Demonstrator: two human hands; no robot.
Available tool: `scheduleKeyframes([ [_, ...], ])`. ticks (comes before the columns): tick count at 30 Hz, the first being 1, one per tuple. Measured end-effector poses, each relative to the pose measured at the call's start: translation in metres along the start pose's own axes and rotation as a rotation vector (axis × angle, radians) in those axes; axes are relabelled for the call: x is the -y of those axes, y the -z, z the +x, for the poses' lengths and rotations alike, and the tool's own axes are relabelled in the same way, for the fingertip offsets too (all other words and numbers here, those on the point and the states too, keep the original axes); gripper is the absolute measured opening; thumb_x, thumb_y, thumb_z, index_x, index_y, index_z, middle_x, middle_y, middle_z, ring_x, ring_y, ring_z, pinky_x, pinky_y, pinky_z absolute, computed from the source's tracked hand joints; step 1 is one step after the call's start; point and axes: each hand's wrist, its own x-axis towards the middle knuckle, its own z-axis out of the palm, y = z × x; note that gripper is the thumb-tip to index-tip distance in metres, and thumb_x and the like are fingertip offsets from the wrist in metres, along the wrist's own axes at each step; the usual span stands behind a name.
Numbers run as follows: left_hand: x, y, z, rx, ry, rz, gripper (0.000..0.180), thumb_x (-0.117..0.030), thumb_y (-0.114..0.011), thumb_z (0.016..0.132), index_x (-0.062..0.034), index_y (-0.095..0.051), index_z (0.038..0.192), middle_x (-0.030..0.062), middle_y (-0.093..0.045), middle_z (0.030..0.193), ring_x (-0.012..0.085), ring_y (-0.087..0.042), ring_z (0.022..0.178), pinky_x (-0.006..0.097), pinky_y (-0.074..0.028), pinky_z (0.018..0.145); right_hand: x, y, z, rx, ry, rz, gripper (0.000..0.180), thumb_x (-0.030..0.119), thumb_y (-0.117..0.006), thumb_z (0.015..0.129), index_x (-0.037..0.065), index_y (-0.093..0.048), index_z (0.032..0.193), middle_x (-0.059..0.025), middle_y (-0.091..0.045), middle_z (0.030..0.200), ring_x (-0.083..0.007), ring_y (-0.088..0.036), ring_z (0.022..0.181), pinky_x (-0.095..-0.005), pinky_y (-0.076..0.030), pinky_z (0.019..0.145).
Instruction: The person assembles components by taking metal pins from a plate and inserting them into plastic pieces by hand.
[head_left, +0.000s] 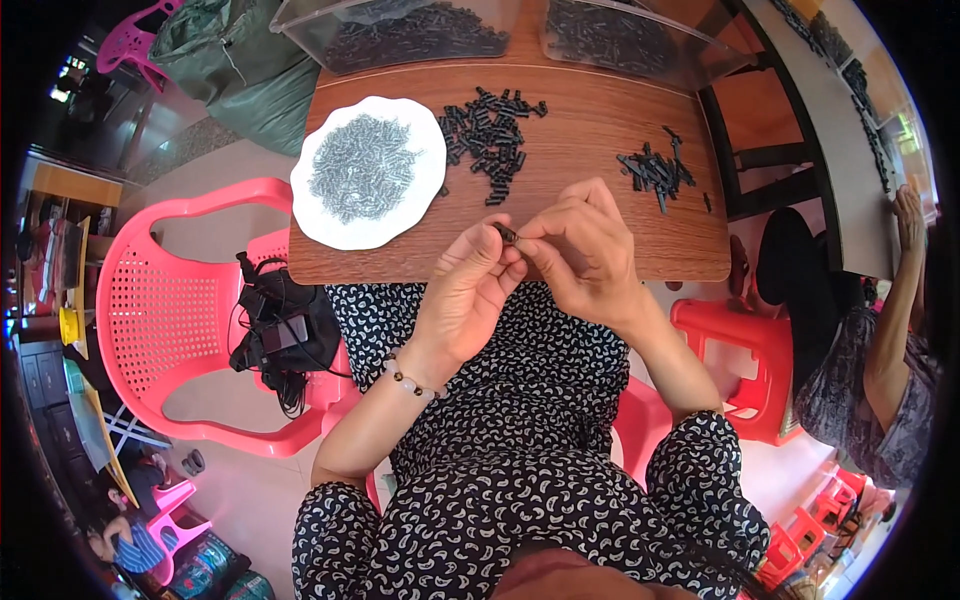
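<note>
Where the pink plastic armchair (165,310) stands: left of the brown wood-grain bench (590,125), its perforated back on the far-left side.
Sack: bulging dull-green sack (240,75), beside the bench's far left corner.
Chair seat: black bag (280,335) with tangled black cords (290,390) trailing from it.
Plate: white, scalloped-rim plate (434,150) on the bench's left part, carrying a heap of tiny silvery pieces (362,168).
Left bin: clear plastic bin (326,55) at the bench's far edge, with many black pieces inside.
Wrist: bracelet of pale and dark beads (410,383) on the left arm.
Left hand: left hand (465,285), its grip pinching a small black tubular piece (505,234) above the bench's near edge.
Left pile: loose black tubular pieces (490,140), reaching to the plate's right rim.
Right hand: right hand (585,255), thumb and forefinger closed together at the held piece's right end; whether that grip holds a smaller part, I cannot tell.
Right bin: second clear plastic bin (722,62), also with black pieces.
Right pile: thin black stick-like pieces (657,175), well apart from the left pile.
Stool: red plastic stool (750,335), right of the bench.
Far right: another person's hand (909,215) at a grey-topped bench (850,195).
</note>
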Motion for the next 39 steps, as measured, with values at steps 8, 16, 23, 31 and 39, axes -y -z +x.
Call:
scheduleKeyframes([
  [8,0.007,0.002,-0.002,0.011,-0.007,0.057,0.022,-0.021,-0.063,0.092,-0.0066,-0.062,0.108,0.0005,-0.065,0.091,0.009,-0.06,0.083,0.026,-0.051,0.082,0.0,-0.001,-0.006,-0.011,-0.034,0.038,0.02,0.002,-0.076,0.067,0.007,-0.066,0.084,-0.0022,-0.065,0.079,-0.0246,-0.055,0.078,-0.0346,-0.044,0.071],
  [16,0.006,0.01,-0.002,0.073,0.077,0.069,0.022,-0.025,-0.063,0.092,-0.0069,-0.063,0.105,0.0001,-0.063,0.09,0.0097,-0.059,0.084,0.026,-0.051,0.083,-0.001,0.001,-0.008,0.025,-0.015,0.071,0.022,0.002,-0.076,0.067,0.007,-0.069,0.087,-0.0021,-0.066,0.082,-0.023,-0.054,0.078,-0.0329,-0.044,0.072],
  [23,0.01,0.008,-0.005,0.008,0.165,-0.052,0.031,-0.026,-0.064,0.091,-0.0062,-0.061,0.114,0.0002,-0.063,0.091,0.0099,-0.059,0.085,0.027,-0.051,0.084,-0.004,-0.003,-0.015,-0.009,0.003,0.028,0.023,0.001,-0.076,0.067,0.007,-0.069,0.088,-0.002,-0.066,0.082,-0.0223,-0.053,0.078,-0.0321,-0.043,0.072],
  [31,0.01,0.009,-0.008,-0.042,0.139,-0.01,0.032,-0.022,-0.064,0.092,-0.0051,-0.06,0.118,0.0009,-0.064,0.094,0.0097,-0.059,0.087,0.026,-0.052,0.085,-0.007,-0.005,-0.016,0.014,0.032,0.004,0.022,0.002,-0.075,0.067,0.007,-0.069,0.087,-0.0033,-0.066,0.083,-0.0232,-0.054,0.077,-0.0331,-0.044,0.072],
  [39,-0.002,0.008,-0.004,-0.129,0.087,0.006,0.024,-0.019,-0.062,0.093,-0.0046,-0.062,0.113,0.0034,-0.065,0.102,0.0111,-0.062,0.091,0.027,-0.053,0.085,-0.049,0.01,0.018,0.109,-0.091,-0.158,0.014,0.002,-0.07,0.076,0.004,-0.069,0.09,-0.0071,-0.065,0.081,-0.0257,-0.055,0.08,-0.0358,-0.045,0.074],
])
